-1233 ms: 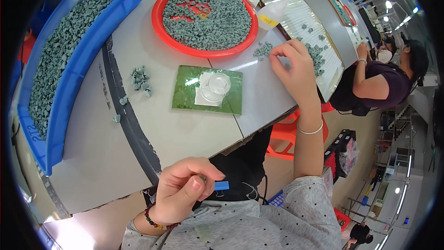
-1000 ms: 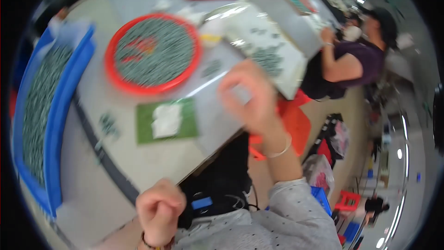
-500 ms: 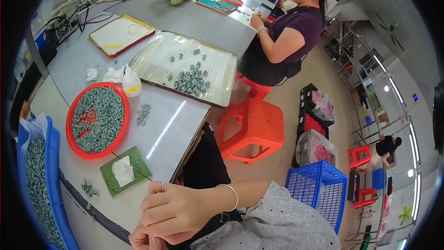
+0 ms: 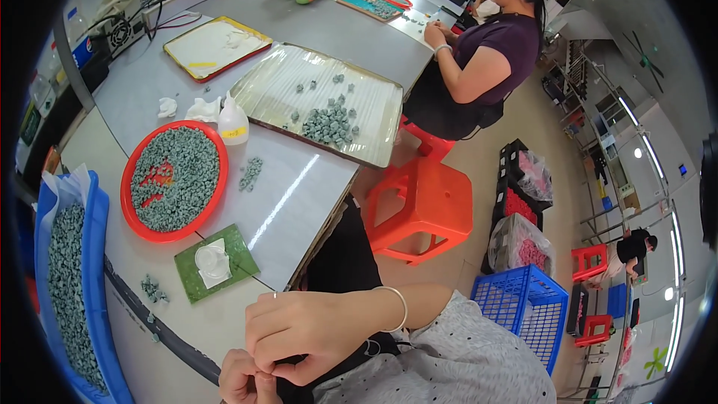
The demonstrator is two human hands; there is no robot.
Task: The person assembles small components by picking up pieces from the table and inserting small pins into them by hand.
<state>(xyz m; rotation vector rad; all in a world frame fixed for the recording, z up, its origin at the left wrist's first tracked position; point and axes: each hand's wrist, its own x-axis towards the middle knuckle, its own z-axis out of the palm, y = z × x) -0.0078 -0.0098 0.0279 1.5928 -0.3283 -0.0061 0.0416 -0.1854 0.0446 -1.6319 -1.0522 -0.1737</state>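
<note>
My right hand, with a bangle on the wrist, is closed at the table's front edge. Just below it my left hand is pinched, thumb and fingertips meeting the right fingers. Whatever lies between the fingertips is too small or hidden to make out. Beyond them a green board carries a white sheet with a round smear of white paste. A red round tray holds many small grey-green pieces. Similar pieces lie in small groups on the table and in a clump near the table's edge.
A shallow metal tray holds a heap of joined pieces. Nearby stand a white squeeze bottle and a yellow-rimmed tray. A blue bin is at left. Right are a red stool, a blue crate and a seated person.
The whole view has shifted, so the table's things sit further right. My right hand has lifted slightly, its fingers curled over the left fingertips; both hands stay together.
</note>
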